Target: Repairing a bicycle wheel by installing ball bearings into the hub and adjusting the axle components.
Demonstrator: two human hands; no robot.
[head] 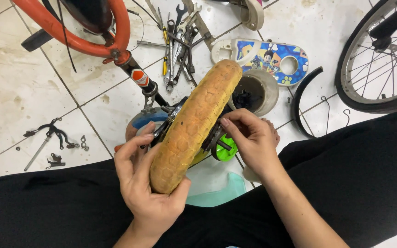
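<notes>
Between the person's knees, over the tiled floor (19, 87), a small wheel with a worn tan tyre (194, 124) stands on edge; the left hand (145, 183) grips its near end, the right hand (249, 138) pinches at the hub beside a green part (226, 151), 2 hands busy

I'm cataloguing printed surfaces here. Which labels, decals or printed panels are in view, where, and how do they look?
Chain guard panel: on the floor beyond the tan tyre, elongated white plastic with blue cartoon print.
Badge sticker: on the orange bike frame, small, orange and white on black tube.
</notes>
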